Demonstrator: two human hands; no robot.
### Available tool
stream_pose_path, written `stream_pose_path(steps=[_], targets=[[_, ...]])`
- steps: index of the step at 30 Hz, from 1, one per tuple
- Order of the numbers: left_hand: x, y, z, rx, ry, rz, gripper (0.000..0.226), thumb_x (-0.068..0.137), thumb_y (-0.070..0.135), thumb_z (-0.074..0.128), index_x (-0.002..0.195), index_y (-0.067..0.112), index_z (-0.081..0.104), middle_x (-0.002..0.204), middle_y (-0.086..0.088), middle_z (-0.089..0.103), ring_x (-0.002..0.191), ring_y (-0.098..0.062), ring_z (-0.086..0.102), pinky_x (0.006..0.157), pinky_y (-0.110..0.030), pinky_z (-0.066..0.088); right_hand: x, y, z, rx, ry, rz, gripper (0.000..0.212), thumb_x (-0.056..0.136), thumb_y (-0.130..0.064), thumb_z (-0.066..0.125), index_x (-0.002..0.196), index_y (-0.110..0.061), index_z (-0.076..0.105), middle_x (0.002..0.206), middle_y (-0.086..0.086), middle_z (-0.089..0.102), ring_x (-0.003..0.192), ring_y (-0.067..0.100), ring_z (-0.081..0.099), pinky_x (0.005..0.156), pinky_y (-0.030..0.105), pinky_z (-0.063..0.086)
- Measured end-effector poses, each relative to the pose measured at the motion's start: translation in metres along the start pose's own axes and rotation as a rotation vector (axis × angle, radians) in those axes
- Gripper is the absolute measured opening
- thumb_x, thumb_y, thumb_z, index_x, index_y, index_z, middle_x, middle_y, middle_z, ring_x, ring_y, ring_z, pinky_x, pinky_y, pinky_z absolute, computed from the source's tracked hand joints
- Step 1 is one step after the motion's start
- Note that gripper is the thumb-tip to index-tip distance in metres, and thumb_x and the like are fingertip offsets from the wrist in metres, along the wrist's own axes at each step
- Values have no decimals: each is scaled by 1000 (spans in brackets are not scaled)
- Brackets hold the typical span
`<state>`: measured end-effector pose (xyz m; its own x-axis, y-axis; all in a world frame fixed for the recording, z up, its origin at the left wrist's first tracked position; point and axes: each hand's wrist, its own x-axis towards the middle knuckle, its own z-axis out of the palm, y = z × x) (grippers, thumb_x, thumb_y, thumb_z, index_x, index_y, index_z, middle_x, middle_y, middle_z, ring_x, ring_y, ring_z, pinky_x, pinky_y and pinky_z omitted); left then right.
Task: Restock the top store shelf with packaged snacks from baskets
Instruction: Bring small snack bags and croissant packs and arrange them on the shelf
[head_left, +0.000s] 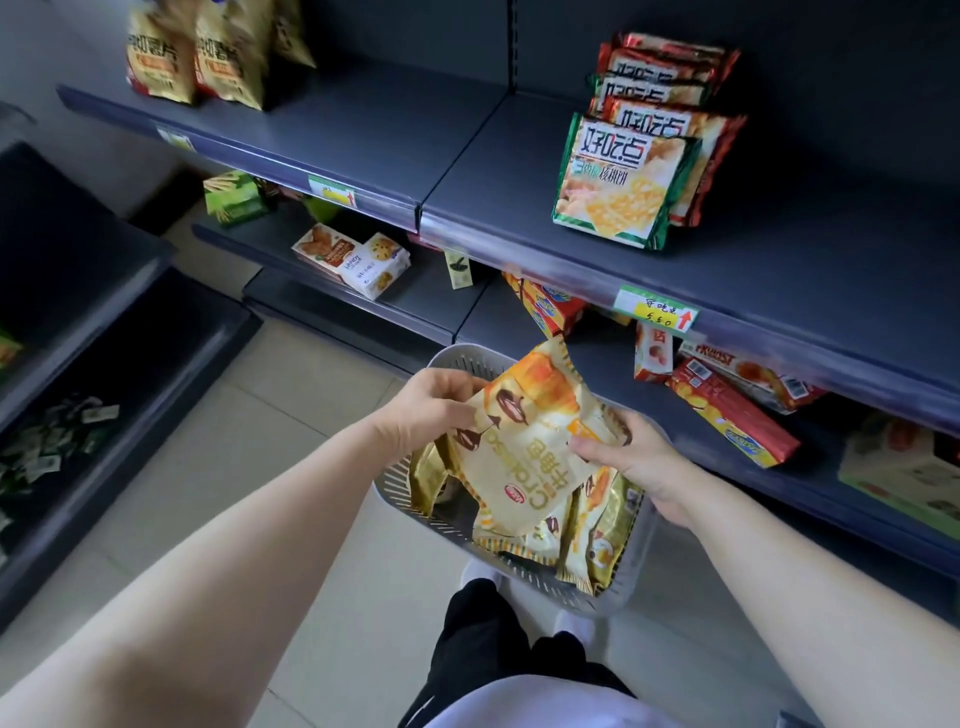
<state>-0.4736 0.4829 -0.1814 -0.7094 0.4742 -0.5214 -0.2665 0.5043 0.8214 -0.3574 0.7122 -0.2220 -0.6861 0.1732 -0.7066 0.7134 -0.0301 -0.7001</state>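
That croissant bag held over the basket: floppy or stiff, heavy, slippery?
Probably floppy: the croissant bag creases and bends between the left hand and right hand. Likely light for its size, since it looks puffed with air and fingertip pinches hold it over the basket. Its glossy film may be a bit slippery.

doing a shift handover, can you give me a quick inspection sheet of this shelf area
surface: top shelf mostly bare in the middle, price tags on its front rail
job's things: grey basket on the floor holding several gold snack packs; one croissant pack lifted above it
clutter: cracker packs stacked at right of the top shelf, chip bags at left; lower shelf has loose cookie boxes and toppled red packs
grippers: left hand and right hand both grip the croissant pack with their fingers
cables: nothing seen
surroundings: tiled floor, dark bins at left
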Motion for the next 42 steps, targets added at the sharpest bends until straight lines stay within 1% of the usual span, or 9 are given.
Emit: stream_pose_path(steps=[5, 10, 15, 22, 27, 30, 34, 37, 42], targets=[[7, 2, 5, -45, 49, -29, 16, 66, 9, 65, 69, 10, 50, 125, -6, 67, 104, -29, 68, 86, -45, 59, -4, 10, 1, 344, -27, 65, 91, 54, -20, 89, 134, -11, 47, 118, 12, 68, 107, 29, 67, 98, 49, 51], [13, -5, 11, 73, -46, -185, 66, 65, 25, 90, 120, 26, 54, 111, -2, 72, 97, -23, 72, 85, -46, 60, -6, 7, 3, 432, 40, -23, 70, 73, 2, 79, 133, -15, 46, 120, 11, 65, 106, 30, 66, 96, 44, 52], [10, 1, 19, 444, 138, 80, 51, 62, 15, 87, 102, 24, 57, 97, 9, 63, 93, -18, 63, 76, -30, 52, -13, -8, -3, 304, -33, 114, 48, 89, 11, 54, 129, -13, 47, 123, 14, 63, 108, 32, 63, 94, 56, 48], [0, -23, 26, 923, 305, 800, 43, 69, 1, 81, 108, 12, 68, 116, -6, 61, 108, -32, 54, 88, -42, 55, -12, -9, 0, 574, -165, 341, 72, 88, -69, 49, 120, -6, 63, 113, 20, 71, 106, 33, 68, 94, 49, 52], [-7, -31, 23, 1003, 72, 614, 78, 76, 17, 79, 144, 26, 41, 158, -7, 23, 141, -35, 28, 105, -48, 46, -9, -3, 14, 492, -108, 247, 41, 84, -11, 72, 123, -4, 62, 105, 18, 74, 95, 31, 72, 81, 44, 57], [-9, -34, 20, 681, -14, 186, 119, 68, 39, 88, 156, 28, 9, 162, 2, 14, 147, -23, 20, 118, -46, 29, -9, 5, 11, 512, -30, 184, 41, 80, 2, 71, 120, -2, 64, 99, 17, 75, 87, 31, 72, 73, 43, 57], [-12, -27, 16, -72, -129, -267, 74, 74, 36, 80, 136, 22, 41, 119, 6, 63, 113, -17, 59, 106, -49, 44, -8, 4, 17, 530, 10, 89, 55, 74, 4, 76, 126, -5, 58, 110, 16, 73, 100, 33, 70, 76, 46, 58], [-13, -28, 17, -277, -206, -342, 56, 72, 39, 75, 121, 20, 54, 112, 2, 70, 108, -21, 64, 106, -54, 43, -7, -2, 23, 512, 42, 46, 64, 68, 4, 79, 128, -5, 56, 110, 14, 73, 102, 33, 70, 84, 49, 57], [6, -16, 17, -517, 129, -180, 44, 85, 3, 70, 125, 10, 55, 114, -11, 70, 105, -32, 68, 88, -49, 57, -14, -10, 29, 251, -27, 106, 105, 62, -4, 87, 149, -11, 28, 144, 14, 50, 127, 29, 51, 111, 54, 36]])
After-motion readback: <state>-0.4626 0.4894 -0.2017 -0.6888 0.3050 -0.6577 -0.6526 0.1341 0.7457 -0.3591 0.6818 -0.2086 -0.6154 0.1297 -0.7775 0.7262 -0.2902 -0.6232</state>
